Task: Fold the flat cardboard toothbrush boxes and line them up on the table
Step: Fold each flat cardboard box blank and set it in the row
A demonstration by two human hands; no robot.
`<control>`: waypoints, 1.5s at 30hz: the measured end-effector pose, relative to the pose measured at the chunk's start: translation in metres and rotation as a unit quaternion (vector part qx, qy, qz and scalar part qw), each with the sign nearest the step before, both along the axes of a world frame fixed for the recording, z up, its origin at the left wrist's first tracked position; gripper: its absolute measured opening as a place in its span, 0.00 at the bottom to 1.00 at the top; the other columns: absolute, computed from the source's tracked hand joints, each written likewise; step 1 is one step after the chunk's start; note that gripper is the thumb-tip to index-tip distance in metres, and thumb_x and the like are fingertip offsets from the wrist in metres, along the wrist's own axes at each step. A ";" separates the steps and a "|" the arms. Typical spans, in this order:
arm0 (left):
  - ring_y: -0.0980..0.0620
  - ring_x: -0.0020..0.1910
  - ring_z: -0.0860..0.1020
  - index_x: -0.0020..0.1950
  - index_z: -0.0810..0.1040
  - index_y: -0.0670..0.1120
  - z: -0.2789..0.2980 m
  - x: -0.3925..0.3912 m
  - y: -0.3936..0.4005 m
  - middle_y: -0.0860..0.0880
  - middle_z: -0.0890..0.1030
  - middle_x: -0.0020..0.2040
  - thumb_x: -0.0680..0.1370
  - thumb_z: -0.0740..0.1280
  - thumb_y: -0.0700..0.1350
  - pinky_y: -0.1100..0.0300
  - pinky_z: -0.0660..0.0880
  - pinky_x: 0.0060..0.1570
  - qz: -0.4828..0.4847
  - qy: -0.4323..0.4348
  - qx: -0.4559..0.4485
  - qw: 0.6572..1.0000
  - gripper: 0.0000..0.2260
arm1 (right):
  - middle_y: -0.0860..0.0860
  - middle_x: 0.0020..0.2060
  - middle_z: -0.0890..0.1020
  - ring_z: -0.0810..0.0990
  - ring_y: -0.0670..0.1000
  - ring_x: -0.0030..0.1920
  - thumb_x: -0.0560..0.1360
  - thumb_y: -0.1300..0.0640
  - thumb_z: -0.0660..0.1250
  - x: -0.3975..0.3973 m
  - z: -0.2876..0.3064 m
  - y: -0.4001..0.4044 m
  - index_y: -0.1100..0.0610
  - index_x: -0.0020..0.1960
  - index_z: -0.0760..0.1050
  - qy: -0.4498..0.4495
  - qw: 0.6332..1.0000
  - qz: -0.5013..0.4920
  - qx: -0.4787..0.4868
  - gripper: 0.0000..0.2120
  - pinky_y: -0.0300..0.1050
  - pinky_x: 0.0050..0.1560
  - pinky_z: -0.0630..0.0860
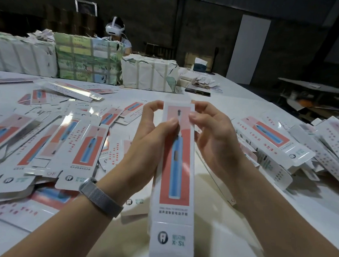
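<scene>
Your forearms reach in from the bottom edge, and between them you hold one toothbrush box (176, 169) upright above the table (226, 242), its lower flap cut close to the frame's bottom. Your left hand (154, 131) pinches its upper part, thumb on the printed face and curled fingers behind; your right hand (212, 135) grips the opposite edge the same way, thumb tip on the front. Bare table lies only under and to the right of your wrists. Flat boxes (63, 145) crowd your left in an overlapping spread, and another heap (283, 148) blocks the right, running off the frame. Wrapped bundles (85, 60) wall off the far side, with a person wearing a headset (116, 32) half hidden behind them. Beyond the table's right edge the room is dark and hard to read.
</scene>
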State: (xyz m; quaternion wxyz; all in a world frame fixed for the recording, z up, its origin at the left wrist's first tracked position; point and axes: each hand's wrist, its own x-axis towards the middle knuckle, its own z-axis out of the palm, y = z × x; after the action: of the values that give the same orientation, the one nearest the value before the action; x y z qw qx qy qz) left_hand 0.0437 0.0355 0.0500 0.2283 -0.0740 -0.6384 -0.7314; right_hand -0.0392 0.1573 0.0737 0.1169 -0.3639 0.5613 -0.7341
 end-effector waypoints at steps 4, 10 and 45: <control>0.54 0.32 0.82 0.57 0.64 0.60 0.000 0.001 0.005 0.52 0.83 0.34 0.84 0.58 0.49 0.63 0.79 0.32 -0.035 -0.042 0.009 0.998 0.05 | 0.51 0.41 0.78 0.78 0.55 0.47 0.69 0.62 0.66 -0.002 0.000 0.002 0.56 0.48 0.74 -0.026 0.999 -0.008 -0.038 0.09 0.51 0.54 0.74; 0.54 0.31 0.82 0.59 0.59 0.69 -0.001 0.000 0.003 0.52 0.82 0.32 0.84 0.57 0.52 0.64 0.79 0.33 -0.031 -0.063 -0.033 0.997 0.12 | 0.49 0.40 0.75 0.75 0.55 0.48 0.70 0.60 0.67 -0.001 0.001 0.001 0.54 0.47 0.73 -0.039 0.998 -0.038 -0.021 0.07 0.52 0.53 0.70; 0.42 0.41 0.83 0.60 0.62 0.62 0.000 -0.002 -0.003 0.39 0.81 0.47 0.84 0.61 0.47 0.50 0.83 0.39 0.105 0.037 -0.097 0.989 0.12 | 0.45 0.61 0.79 0.80 0.47 0.59 0.76 0.37 0.58 0.002 0.008 0.001 0.41 0.64 0.74 0.046 0.995 -0.040 0.085 0.19 0.41 0.52 0.78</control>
State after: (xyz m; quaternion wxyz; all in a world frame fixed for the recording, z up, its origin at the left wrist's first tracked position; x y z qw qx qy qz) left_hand 0.0414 0.0321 0.0505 0.3190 -0.0550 -0.7019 -0.6345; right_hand -0.0375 0.1581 0.0819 0.0920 -0.3631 0.6404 -0.6705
